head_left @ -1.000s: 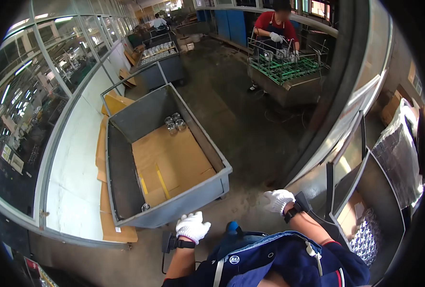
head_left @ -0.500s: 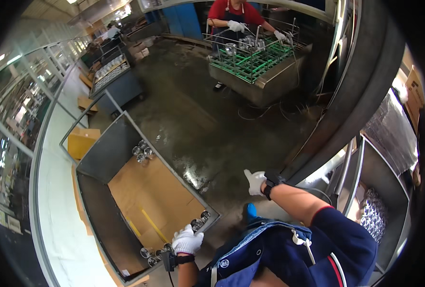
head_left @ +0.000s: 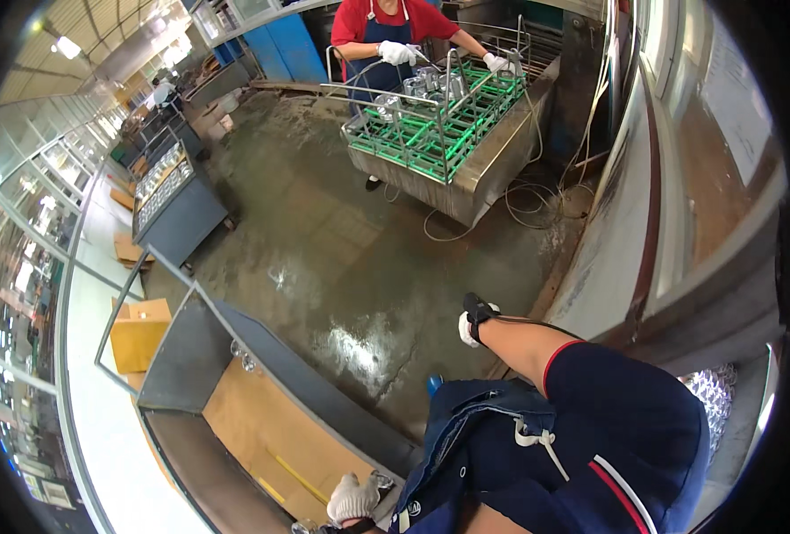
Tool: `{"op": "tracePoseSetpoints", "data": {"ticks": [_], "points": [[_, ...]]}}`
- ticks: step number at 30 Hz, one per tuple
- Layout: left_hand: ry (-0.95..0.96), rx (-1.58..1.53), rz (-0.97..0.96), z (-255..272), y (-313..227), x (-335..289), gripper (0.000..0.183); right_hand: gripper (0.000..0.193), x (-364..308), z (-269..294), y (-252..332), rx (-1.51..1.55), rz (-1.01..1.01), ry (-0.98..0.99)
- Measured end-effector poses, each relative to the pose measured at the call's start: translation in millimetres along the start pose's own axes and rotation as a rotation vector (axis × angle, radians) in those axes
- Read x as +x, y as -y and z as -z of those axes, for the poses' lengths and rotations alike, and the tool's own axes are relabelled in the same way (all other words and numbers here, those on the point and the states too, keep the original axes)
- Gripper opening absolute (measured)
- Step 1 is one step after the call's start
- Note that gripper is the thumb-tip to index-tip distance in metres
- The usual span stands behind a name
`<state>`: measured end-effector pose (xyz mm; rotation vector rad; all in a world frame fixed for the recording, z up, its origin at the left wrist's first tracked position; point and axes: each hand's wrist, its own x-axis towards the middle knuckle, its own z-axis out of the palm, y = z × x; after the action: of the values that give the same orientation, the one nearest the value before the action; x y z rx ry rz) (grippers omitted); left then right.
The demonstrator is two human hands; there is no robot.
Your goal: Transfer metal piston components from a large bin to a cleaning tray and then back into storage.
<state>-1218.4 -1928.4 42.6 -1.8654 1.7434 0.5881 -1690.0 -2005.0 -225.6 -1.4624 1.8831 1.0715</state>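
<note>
At the lower edge, my left hand (head_left: 353,498), in a white knit glove, is closed over the near rim of a grey metal cart (head_left: 181,356). Brown cardboard (head_left: 257,427) lines the cart's floor. A shiny metal part (head_left: 382,481) sits in the corner beside this hand. More shiny round parts (head_left: 244,356) stand at the cart's far end. My right hand (head_left: 468,331), also gloved, reaches out over the floor. A black device on its wrist covers most of it, so its fingers are hidden.
A person in red (head_left: 386,36) works at a metal tank with a green rack (head_left: 439,133). A cable (head_left: 448,233) lies on the wet floor. Another cart (head_left: 190,214) full of parts stands at the left. The wall (head_left: 608,231) runs along my right.
My view has swung right and up. The tank and the person look nearer, and the cart and my left hand sit lower. My right hand's fingers have gone out of sight behind the wrist device.
</note>
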Motion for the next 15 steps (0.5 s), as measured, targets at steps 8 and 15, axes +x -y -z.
{"op": "tracePoseSetpoints", "data": {"ticks": [8, 15], "points": [[0.201, 0.247, -0.263, 93, -58, 132, 0.054, 0.039, -8, 24, -101, 0.033, 0.216, -0.047], [-0.097, 0.227, -0.36, 232, -215, 145, 0.051, 0.029, -51, -22, -198, 0.303, -0.134, 0.058]]}}
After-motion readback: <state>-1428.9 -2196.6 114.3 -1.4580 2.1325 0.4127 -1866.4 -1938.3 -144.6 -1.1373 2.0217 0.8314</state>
